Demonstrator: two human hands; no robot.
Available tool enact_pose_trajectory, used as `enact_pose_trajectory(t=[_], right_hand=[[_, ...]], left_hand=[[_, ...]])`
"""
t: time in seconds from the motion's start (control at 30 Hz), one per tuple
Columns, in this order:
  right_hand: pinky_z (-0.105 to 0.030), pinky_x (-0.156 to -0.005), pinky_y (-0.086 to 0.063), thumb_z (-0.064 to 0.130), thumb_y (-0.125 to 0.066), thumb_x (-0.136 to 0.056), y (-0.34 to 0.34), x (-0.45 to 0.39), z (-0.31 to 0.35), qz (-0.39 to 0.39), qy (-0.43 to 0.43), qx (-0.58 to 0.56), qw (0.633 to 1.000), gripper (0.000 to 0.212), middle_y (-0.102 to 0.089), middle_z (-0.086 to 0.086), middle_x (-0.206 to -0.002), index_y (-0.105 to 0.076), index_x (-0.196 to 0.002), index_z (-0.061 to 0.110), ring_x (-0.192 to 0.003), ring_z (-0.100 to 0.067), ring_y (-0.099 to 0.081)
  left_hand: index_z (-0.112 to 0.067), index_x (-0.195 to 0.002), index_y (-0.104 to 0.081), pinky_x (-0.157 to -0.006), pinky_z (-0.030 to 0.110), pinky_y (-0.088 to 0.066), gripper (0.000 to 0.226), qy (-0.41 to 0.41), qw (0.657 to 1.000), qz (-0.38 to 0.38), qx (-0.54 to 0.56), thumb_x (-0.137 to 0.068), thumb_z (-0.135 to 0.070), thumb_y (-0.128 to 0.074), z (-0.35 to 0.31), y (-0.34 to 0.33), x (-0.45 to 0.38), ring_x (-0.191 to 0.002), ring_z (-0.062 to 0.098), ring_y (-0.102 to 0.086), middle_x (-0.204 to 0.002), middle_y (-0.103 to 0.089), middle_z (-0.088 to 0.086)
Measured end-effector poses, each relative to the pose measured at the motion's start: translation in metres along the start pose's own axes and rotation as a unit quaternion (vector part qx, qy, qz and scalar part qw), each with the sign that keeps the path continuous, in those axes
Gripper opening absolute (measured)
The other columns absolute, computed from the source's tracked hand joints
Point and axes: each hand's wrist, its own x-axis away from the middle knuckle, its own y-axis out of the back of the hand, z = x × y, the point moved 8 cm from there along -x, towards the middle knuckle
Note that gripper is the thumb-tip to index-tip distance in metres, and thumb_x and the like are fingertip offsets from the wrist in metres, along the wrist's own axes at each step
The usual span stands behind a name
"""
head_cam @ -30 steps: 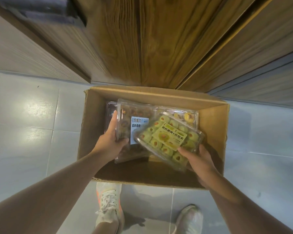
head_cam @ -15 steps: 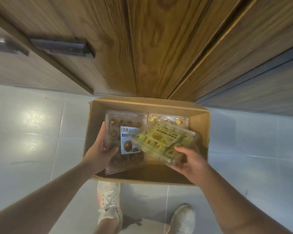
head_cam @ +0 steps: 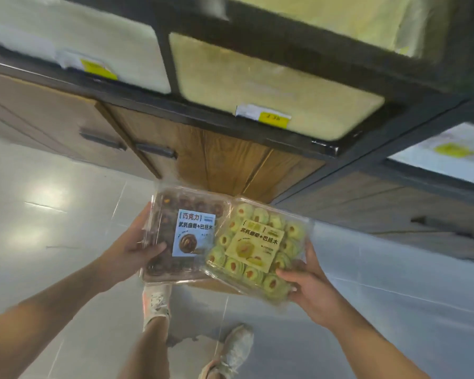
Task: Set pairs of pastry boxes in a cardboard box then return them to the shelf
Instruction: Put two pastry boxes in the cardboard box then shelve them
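Two clear pastry boxes held up side by side in front of the shelf unit, both off the floor. Chocolate pastry box [head_cam: 188, 233]: dark brown pastries, white-blue label on the lid. Green pastry box [head_cam: 259, 248]: green swirled pastries with orange centres, yellow label; it sits just right of the chocolate pastry box, its left edge overlapping that box's right edge, tilted a little down to the right.

Left hand [head_cam: 130, 248] grips the left side of the chocolate pastry box, thumb curled over the lid, fingers underneath. Right hand [head_cam: 309, 287] grips the lower right corner of the green pastry box, thumb on top, fingers wrapped under the edge. Both forearms bare.

A sliver of brown cardboard box [head_cam: 216, 284] shows just below the chocolate pastry box, between the two boxes' lower edges; the rest is hidden.

Above the chocolate pastry box: black-framed shelf [head_cam: 257, 127] with pale yellowish trays [head_cam: 271, 86], blurred, each with a yellow price tag [head_cam: 272, 120] on its front edge. Behind the box, below the shelf, wooden cabinet doors [head_cam: 225, 162] with dark handles [head_cam: 155, 151]. Below the box, glossy grey tiled floor [head_cam: 52, 214] and the person's two sneakers [head_cam: 156, 302].
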Motion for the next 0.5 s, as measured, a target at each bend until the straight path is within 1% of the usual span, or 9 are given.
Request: enact_pose_trajectory(t=[0.07, 0.1, 0.17, 0.23, 0.3, 0.37, 0.4, 0.43, 0.5], right_hand=[[-0.057, -0.080, -0.059, -0.013, -0.064, -0.088, -0.005, 0.045, 0.026, 0.011, 0.011, -0.003, 1.000, 0.106, -0.070, -0.006, -0.130, -0.020, -0.149, 0.061, -0.118, -0.034, -0.067], [-0.056, -0.078, -0.060, -0.014, -0.065, -0.087, -0.007, 0.068, 0.037, 0.013, 0.021, -0.005, 1.000, 0.108, -0.070, -0.005, -0.129, -0.020, -0.150, 0.061, -0.119, -0.034, -0.067], [-0.056, -0.077, -0.060, -0.016, -0.066, -0.085, -0.010, 0.111, 0.061, 0.014, 0.048, -0.003, 0.999, 0.107, -0.068, -0.004, -0.131, -0.026, -0.148, 0.060, -0.118, -0.033, -0.067], [-0.058, -0.078, -0.059, -0.016, -0.069, -0.083, -0.011, 0.151, 0.079, 0.022, 0.075, -0.008, 0.997, 0.105, -0.065, -0.004, -0.134, -0.032, -0.144, 0.061, -0.119, -0.034, -0.066], [-0.060, -0.082, -0.058, -0.015, -0.072, -0.080, -0.009, 0.183, 0.094, 0.032, 0.099, -0.022, 0.994, 0.103, -0.063, -0.004, -0.138, -0.037, -0.138, 0.063, -0.122, -0.035, -0.064], [-0.060, -0.085, -0.057, -0.015, -0.070, -0.082, -0.006, 0.207, 0.109, 0.044, 0.126, -0.024, 0.991, 0.100, -0.063, -0.004, -0.139, -0.038, -0.138, 0.061, -0.124, -0.035, -0.063], [-0.061, -0.089, -0.056, -0.016, -0.067, -0.084, -0.003, 0.218, 0.116, 0.045, 0.143, -0.010, 0.989, 0.099, -0.064, -0.003, -0.139, -0.037, -0.140, 0.060, -0.125, -0.034, -0.063], [-0.062, -0.093, -0.053, -0.017, -0.064, -0.086, 0.000, 0.229, 0.124, 0.044, 0.161, 0.003, 0.986, 0.098, -0.064, -0.002, -0.139, -0.036, -0.142, 0.058, -0.125, -0.034, -0.063], [-0.061, -0.097, -0.052, -0.020, -0.059, -0.088, 0.006, 0.249, 0.140, 0.035, 0.190, 0.031, 0.981, 0.099, -0.063, -0.002, -0.140, -0.034, -0.145, 0.057, -0.126, -0.035, -0.062]], left_hand=[[-0.055, -0.157, -0.020, -0.093, 0.039, -0.061, 0.090, -0.013, 1.000, -0.024, 0.015, -0.097, -0.006, -0.066, -0.031, -0.003, 0.029, -0.123, 0.024, -0.067, -0.135, -0.069, 0.002], [-0.055, -0.157, -0.021, -0.096, 0.042, -0.060, 0.090, -0.023, 0.999, -0.028, 0.025, -0.096, -0.004, -0.064, -0.047, -0.006, 0.043, -0.123, 0.024, -0.067, -0.135, -0.069, 0.001], [-0.051, -0.156, -0.028, -0.101, 0.055, -0.055, 0.088, -0.059, 0.997, -0.030, 0.031, -0.095, 0.002, -0.061, -0.081, -0.014, 0.067, -0.125, 0.030, -0.066, -0.136, -0.068, 0.005], [-0.046, -0.154, -0.036, -0.097, 0.063, -0.054, 0.087, -0.088, 0.995, -0.038, 0.040, -0.093, 0.012, -0.058, -0.108, -0.022, 0.084, -0.120, 0.037, -0.068, -0.131, -0.071, 0.011], [-0.041, -0.152, -0.042, -0.087, 0.058, -0.060, 0.091, -0.114, 0.990, -0.055, 0.054, -0.088, 0.019, -0.063, -0.131, -0.029, 0.096, -0.115, 0.040, -0.070, -0.126, -0.074, 0.009], [-0.033, -0.151, -0.045, -0.081, 0.054, -0.062, 0.091, -0.143, 0.987, -0.056, 0.055, -0.081, 0.017, -0.074, -0.152, -0.038, 0.105, -0.120, 0.052, -0.063, -0.127, -0.071, 0.008], [-0.032, -0.152, -0.045, -0.081, 0.050, -0.062, 0.092, -0.159, 0.985, -0.049, 0.046, -0.080, 0.020, -0.073, -0.163, -0.044, 0.108, -0.122, 0.056, -0.059, -0.129, -0.069, 0.009], [-0.035, -0.153, -0.044, -0.082, 0.046, -0.062, 0.095, -0.171, 0.983, -0.052, 0.037, -0.082, 0.025, -0.067, -0.174, -0.049, 0.112, -0.121, 0.052, -0.060, -0.132, -0.068, 0.006], [-0.053, -0.148, -0.044, -0.090, 0.037, -0.061, 0.099, -0.179, 0.979, -0.082, 0.048, -0.089, 0.024, -0.060, -0.199, -0.056, 0.122, -0.119, 0.026, -0.069, -0.131, -0.071, -0.003]])
